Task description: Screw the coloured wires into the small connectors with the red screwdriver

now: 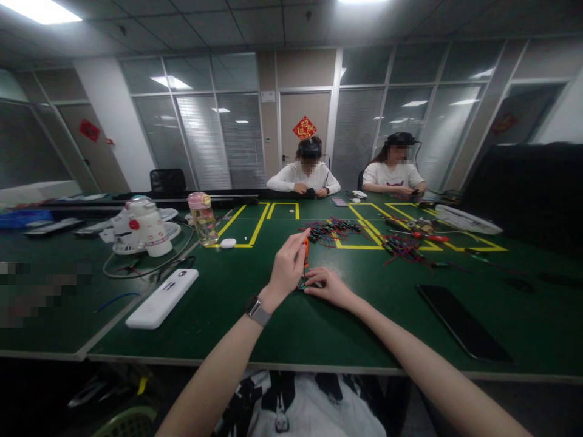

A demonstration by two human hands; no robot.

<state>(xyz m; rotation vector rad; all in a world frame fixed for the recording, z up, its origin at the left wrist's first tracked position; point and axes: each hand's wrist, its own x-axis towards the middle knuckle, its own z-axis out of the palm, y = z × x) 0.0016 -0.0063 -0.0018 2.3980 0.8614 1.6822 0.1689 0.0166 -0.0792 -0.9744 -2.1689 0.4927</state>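
Observation:
My left hand point(288, 262), with a watch on its wrist, is closed around orange-handled pliers point(306, 250) held upright, handles up. Their jaws point down at a small green circuit board point(301, 285) on the table. From the right side, my right hand point(328, 286) pinches the board against the tabletop with bent fingers. The hands partly hide the board and the plier tips. Just beyond my hands lies a pile of small boards with red and dark wires point(334, 230).
A second wired heap point(403, 247) lies right, near a red-handled tool point(430, 237). A black phone point(462, 321) is front right, a white power bank point(163, 298) front left. A pink-lidded bottle point(203, 220) and white jug point(146, 224) stand left. Two people sit opposite.

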